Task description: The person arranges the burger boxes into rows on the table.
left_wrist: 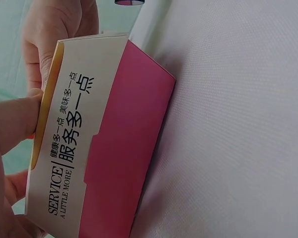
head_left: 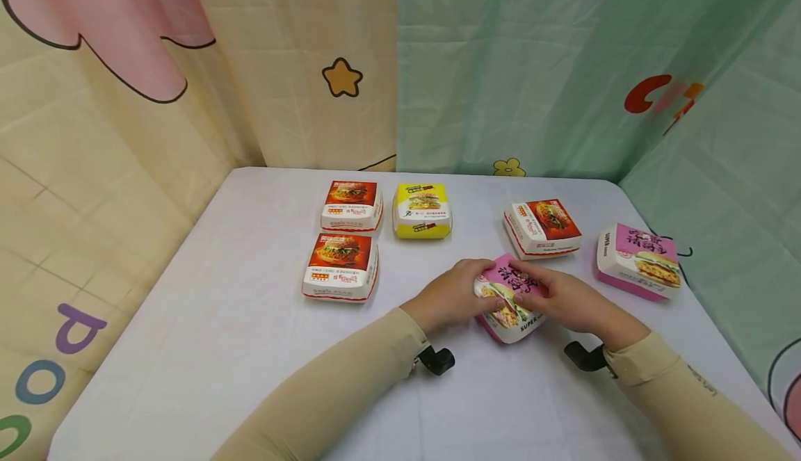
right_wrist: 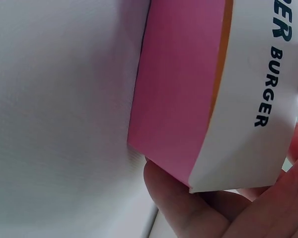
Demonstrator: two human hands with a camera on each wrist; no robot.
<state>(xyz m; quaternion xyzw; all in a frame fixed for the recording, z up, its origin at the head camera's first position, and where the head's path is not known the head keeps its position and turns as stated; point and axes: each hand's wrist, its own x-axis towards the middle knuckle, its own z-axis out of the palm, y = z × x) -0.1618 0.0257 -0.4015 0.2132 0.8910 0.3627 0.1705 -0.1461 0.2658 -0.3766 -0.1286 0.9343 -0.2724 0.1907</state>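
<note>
"Two cloths fill the back of your feed, right?"

"Yes. I've got the cream cloth (head_left: 281, 65) behind the yellow box (head_left: 422, 211) to its left, and the green cloth (head_left: 513, 65) behind it to its right. Next comes the white table (head_left: 219, 357), spreading out on all sides of that box."

"And the arms?"

"Both come in on the near side of the yellow box. I see the left sleeve (head_left: 338, 384) slanting up from its left, and the right sleeve (head_left: 694, 398) well over to its right."

"How's the grip?"

"Left hand (head_left: 453, 293) and right hand (head_left: 569, 297) are both wrapped round the held box (head_left: 508, 290), right of the yellow box and nearer the person. From my station I can't tell whether its base touches the table."

"Other boxes?"

"One pink box (head_left: 640, 261), well right of the yellow box and a bit nearer the person. Three red boxes (head_left: 352, 205): one just left of it, one left and nearer, one to its right."

"Smallest bits?"

"An orange star (head_left: 342, 77) printed behind it to the left, and a yellow flower (head_left: 509, 167) behind it to the right."
</note>
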